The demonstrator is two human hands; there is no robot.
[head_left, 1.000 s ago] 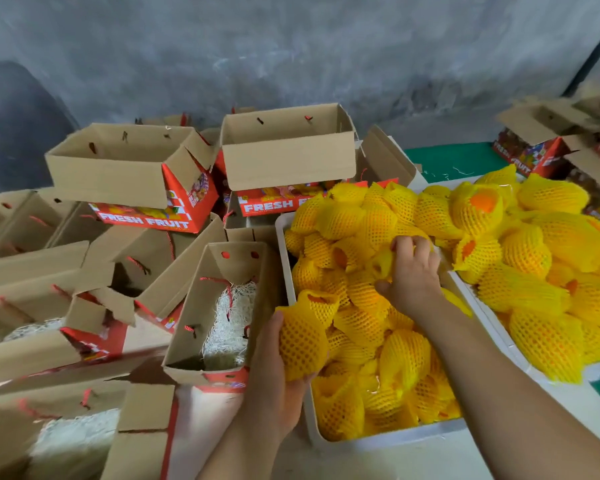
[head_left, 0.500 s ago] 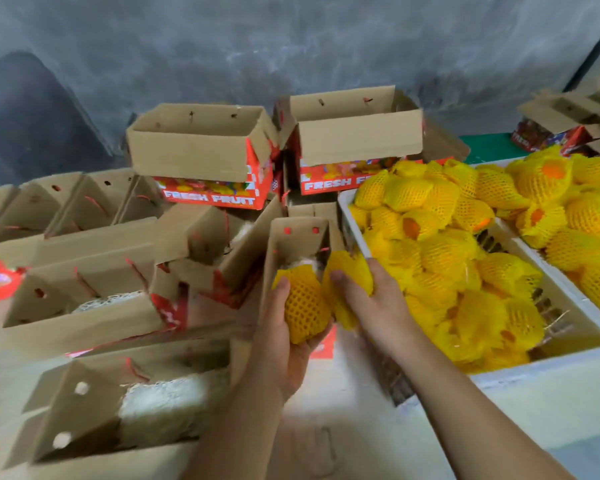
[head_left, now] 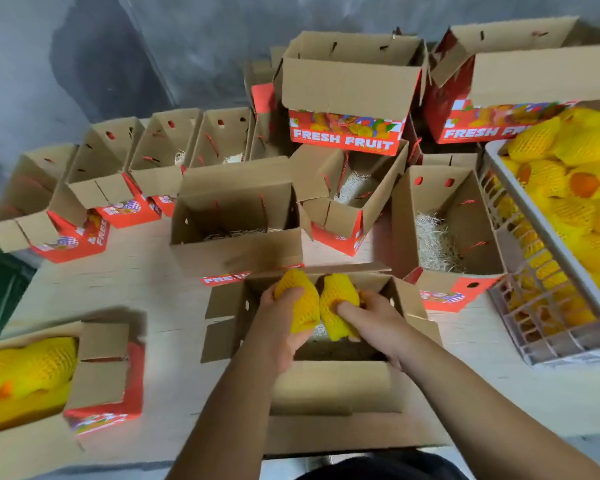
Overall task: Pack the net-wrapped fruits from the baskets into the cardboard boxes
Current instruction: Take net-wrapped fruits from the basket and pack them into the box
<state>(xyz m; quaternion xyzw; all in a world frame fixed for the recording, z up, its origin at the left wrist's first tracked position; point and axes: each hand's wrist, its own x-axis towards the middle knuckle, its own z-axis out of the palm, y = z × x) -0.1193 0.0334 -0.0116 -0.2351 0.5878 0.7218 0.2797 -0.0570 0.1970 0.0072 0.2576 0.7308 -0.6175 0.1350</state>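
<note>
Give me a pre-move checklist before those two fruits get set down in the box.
1. Left hand grips its net-wrapped fruit: ok.
2. Right hand grips the second fruit: ok.
3. Both fruits are over the nearest open box: ok.
4. Box flaps folded clear of the opening: ok.
5. Padding on this box's floor: cannot tell, hands cover it.
6. Basket has fruit left for refills: ok.

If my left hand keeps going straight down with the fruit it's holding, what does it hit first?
Most likely the floor of the open cardboard box right beneath it; your left hand and its net-wrapped fruit sit over the opening, though depth is unclear.
</note>
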